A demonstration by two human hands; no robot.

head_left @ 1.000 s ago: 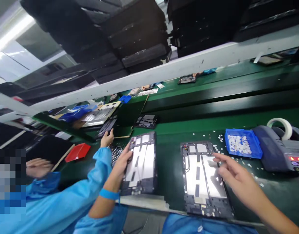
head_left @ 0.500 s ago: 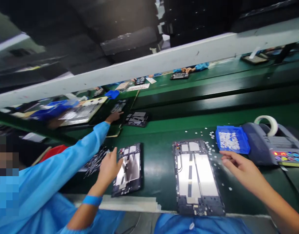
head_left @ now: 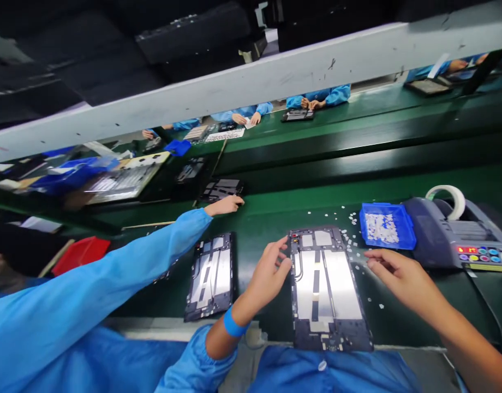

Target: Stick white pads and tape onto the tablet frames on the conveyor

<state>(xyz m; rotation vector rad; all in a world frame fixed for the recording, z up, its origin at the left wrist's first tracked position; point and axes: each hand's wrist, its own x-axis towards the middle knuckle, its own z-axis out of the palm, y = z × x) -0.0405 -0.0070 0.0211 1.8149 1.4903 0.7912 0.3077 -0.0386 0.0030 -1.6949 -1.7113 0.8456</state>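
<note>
An opened tablet (head_left: 341,284) lies in front of me, its silver battery area and dark circuit parts facing up. My left hand (head_left: 269,273), with a blue band at the wrist, is at the tablet's upper left edge. Its fingers are apart and hold nothing; whether they touch the edge I cannot tell. To the right of the tablet hovers my right hand (head_left: 402,273), thumb and index finger slightly apart, with nothing visible between them. Small white pieces (head_left: 351,232) lie scattered near its fingertips. A second opened tablet (head_left: 212,273) rests left of my left hand.
A blue tray (head_left: 406,232) of white pieces stands beside a tape dispenser (head_left: 435,234) at right. A co-worker's sleeved arm (head_left: 153,262) reaches in from the left toward another tablet (head_left: 222,189). A red bin (head_left: 81,255) is at far left. An overhead shelf edge (head_left: 234,82) crosses above.
My left hand has moved right, from the second tablet to the edge of the one before me. The co-worker's hand has shifted right. My right hand stays nearly in place.
</note>
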